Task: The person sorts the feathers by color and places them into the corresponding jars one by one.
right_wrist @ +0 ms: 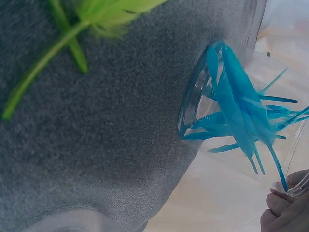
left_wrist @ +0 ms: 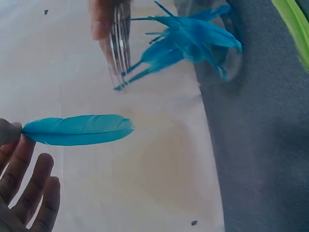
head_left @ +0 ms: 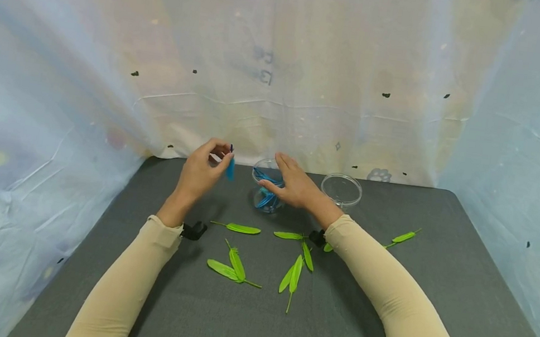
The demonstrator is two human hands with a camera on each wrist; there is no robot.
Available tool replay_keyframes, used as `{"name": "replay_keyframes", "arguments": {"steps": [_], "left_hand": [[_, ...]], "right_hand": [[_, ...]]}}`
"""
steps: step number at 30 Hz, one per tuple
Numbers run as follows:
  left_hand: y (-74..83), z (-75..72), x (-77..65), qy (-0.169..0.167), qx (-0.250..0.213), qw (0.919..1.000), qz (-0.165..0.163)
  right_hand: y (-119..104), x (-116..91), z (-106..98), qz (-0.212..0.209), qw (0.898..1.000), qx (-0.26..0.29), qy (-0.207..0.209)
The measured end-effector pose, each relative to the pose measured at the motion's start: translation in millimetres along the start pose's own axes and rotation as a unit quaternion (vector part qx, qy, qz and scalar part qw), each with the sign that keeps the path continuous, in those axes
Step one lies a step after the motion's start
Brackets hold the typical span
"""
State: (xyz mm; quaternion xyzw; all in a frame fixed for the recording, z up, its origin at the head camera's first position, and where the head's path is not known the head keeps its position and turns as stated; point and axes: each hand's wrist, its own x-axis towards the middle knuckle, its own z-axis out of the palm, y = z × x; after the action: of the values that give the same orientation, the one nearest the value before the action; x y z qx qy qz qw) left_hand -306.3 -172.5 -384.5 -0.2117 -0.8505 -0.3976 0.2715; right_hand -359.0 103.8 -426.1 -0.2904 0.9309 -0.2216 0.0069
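Head view: a single blue feather (head_left: 230, 168) hangs from the left hand (head_left: 202, 170), pinched at its quill between thumb and forefinger, just left of centre in the frame and raised off the dark grey felt-covered surface (head_left: 436, 301). In the left wrist view the same feather (left_wrist: 77, 129) lies level, held only at its very tip, the other fingers (left_wrist: 29, 193) loosely spread below it.

Just to its right stands a small clear plastic cup (head_left: 265, 190) stuffed with more blue feathers (right_wrist: 236, 111), their quills sticking out past the rim. The right hand (head_left: 295, 185) rests on that cup with fingers mostly straight, steadying it; whether the thumb wraps the far side I cannot tell.

The likely trouble: so slight a pinch could let the feather twist or slip, and it would drift rather than drop straight. The cup looks tilted in the wrist views, and it is light and crowded, so a nudge might tip it or a new quill might flick others out.

Further right sits a shallow clear round dish (head_left: 341, 188), and bright green feathers (head_left: 233, 265) lie scattered across the lower middle. A pale crinkled cloth backdrop (head_left: 282, 69) fills the top of the frame.
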Motion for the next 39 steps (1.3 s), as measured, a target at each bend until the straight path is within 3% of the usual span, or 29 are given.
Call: {"name": "replay_keyframes", "arguments": {"steps": [11,27,39], "left_hand": [[17.0,3.8,14.3,0.029,-0.015,0.9994,0.010],[28.2,23.9,25.2,-0.013,-0.027,0.9995,0.009],[16.8,37.8,23.0,-0.044,-0.047,0.9976,-0.024]], "right_hand": [[-0.5,0.4,-1.0,-0.001,1.000,-0.004,0.002],[-1.1,-0.4,-1.4,0.002,1.000,0.002,0.005],[-0.8,-0.4,-0.2,-0.002,1.000,-0.004,0.010]]}}
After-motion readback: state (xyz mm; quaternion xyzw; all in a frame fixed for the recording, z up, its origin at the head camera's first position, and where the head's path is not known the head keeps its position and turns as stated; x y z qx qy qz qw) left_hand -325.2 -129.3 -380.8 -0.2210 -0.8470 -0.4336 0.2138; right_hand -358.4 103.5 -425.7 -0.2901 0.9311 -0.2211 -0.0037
